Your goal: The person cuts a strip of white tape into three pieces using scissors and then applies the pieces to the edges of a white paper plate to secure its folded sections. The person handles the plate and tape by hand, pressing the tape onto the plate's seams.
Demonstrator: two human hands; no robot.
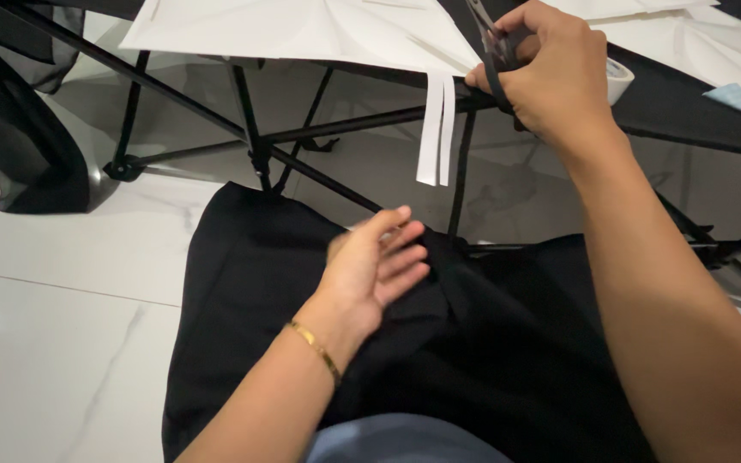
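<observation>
Your right hand (551, 73) is closed around black scissors (492, 47) at the white paper sheet's (302, 30) edge, just above two dangling strips (436, 129). Left hand (375, 270) hangs open and empty well below the sheet, over black fabric (490, 343). I'd steady the sheet beside the cut.

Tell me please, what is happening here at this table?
A person sits at a black folding table and works on white paper. The right hand holds black scissors at the paper's edge, where two narrow cut strips hang down. The left hand is open and holds nothing, hovering over black fabric on the lap. A roll of white tape lies just behind the right hand.
</observation>
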